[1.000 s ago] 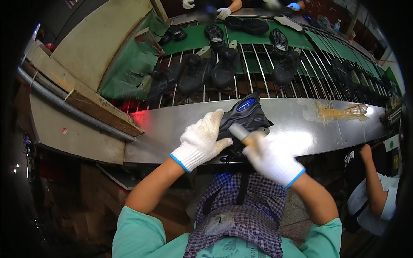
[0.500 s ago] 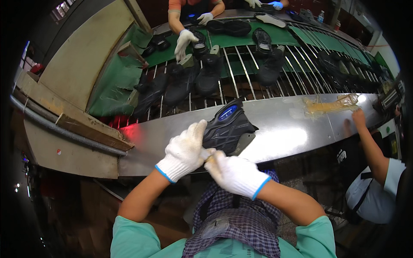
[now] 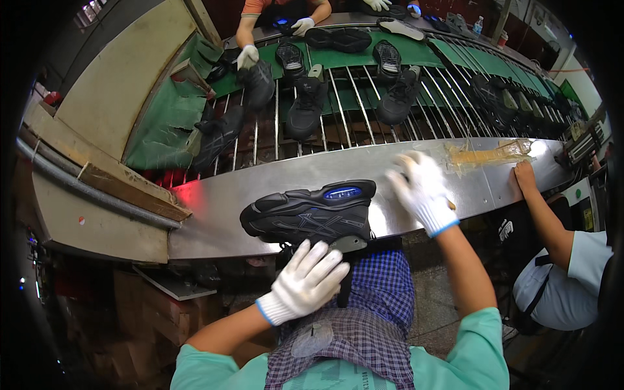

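A black sneaker (image 3: 312, 218) lies on its side on the steel ledge in front of me, toe to the left. Its sole faces away, and a blue window shows in the heel. From the shoe's opening, on the side toward me, pokes a grey-green shoe last (image 3: 349, 244). My left hand (image 3: 309, 281), in a white knit glove, is just below the shoe with fingers stretched out. They lie at its near edge; I cannot tell whether they touch it. Over the ledge, right of the heel, my gloved right hand (image 3: 422, 190) is raised, somewhat blurred, its fingers apart and holding nothing.
Beyond the steel ledge (image 3: 260, 170), a conveyor of metal rods carries several black shoes (image 3: 305, 107). Across it, a co-worker's gloved hand (image 3: 247, 57) touches a shoe. Tape (image 3: 491, 155) covers part of the ledge. Another person's arm (image 3: 546, 208) rests at the right.
My hands, together at the shoe before, have parted: the right moved up and right, the left down. The shoe has turned, toe now leftward. Conveyor shoes shifted left; the co-worker's hand reached one.
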Demonstrator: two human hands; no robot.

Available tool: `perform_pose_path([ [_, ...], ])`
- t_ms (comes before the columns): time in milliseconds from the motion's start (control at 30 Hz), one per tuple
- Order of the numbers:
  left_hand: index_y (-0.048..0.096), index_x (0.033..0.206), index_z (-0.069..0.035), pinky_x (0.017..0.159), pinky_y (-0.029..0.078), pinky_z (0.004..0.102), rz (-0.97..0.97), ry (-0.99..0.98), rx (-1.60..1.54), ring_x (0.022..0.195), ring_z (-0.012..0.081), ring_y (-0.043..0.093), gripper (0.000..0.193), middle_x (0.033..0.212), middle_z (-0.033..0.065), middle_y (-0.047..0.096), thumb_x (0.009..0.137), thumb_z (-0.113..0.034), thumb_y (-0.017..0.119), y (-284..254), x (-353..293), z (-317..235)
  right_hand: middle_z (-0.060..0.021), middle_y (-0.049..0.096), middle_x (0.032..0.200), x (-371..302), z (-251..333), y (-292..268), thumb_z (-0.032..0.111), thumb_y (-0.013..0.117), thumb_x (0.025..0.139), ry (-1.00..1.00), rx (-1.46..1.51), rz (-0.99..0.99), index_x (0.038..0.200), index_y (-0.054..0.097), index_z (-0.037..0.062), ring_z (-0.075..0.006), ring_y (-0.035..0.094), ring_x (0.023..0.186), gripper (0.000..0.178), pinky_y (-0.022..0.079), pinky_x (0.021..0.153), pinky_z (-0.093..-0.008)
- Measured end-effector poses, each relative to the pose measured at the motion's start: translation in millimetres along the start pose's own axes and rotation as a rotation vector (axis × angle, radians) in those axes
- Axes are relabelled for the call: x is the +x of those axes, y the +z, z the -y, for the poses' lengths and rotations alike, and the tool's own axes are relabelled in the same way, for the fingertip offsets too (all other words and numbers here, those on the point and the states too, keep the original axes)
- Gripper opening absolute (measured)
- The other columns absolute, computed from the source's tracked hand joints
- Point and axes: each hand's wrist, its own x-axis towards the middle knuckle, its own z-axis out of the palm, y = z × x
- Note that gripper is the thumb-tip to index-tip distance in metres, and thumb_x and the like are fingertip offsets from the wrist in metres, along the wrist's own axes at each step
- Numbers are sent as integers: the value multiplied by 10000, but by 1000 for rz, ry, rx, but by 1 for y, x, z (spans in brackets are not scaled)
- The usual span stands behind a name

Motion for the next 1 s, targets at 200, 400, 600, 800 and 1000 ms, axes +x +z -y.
perform_pose_path([
  [200,716,1285,-118,1046,545,526,-153,-33,371,1248,366,629,487,1383,131,629,804,-145,783,32,-8,43,-204,781,1070,-4,70,29,454,441,1133,223,716,353,1183,752,11,-329,742,1043,544,537,986,-406],
  [400,705,1247,-56,1020,571,515,60,23,-14,1119,378,727,579,1226,176,740,732,-219,912,-83,72,81,-210,737,1175,-38,83,-11,429,467,1142,424,1035,504,1380,651,-22,-288,688,1093,542,524,1012,-399],
  [600,708,1286,-79,1048,567,418,420,-236,-412,1164,333,715,766,1251,113,750,599,-207,1022,-88,139,113,-233,672,1333,-53,57,-59,424,567,1091,655,1230,666,1429,585,-56,-305,632,1283,588,499,1101,-425],
  [800,727,1206,-108,907,575,459,530,-96,-229,1048,378,719,583,1100,151,753,753,-423,913,-60,169,113,-274,548,1504,-48,59,-48,448,940,719,128,370,81,1522,479,3,-429,577,1364,1027,470,1163,-488],
  [1000,732,1034,-51,947,563,507,256,233,-179,1091,391,686,486,1102,132,726,681,-311,941,-51,168,76,-224,661,1341,-51,73,-15,428,880,786,41,808,279,1468,535,42,-413,669,1221,856,547,1058,-465],
])
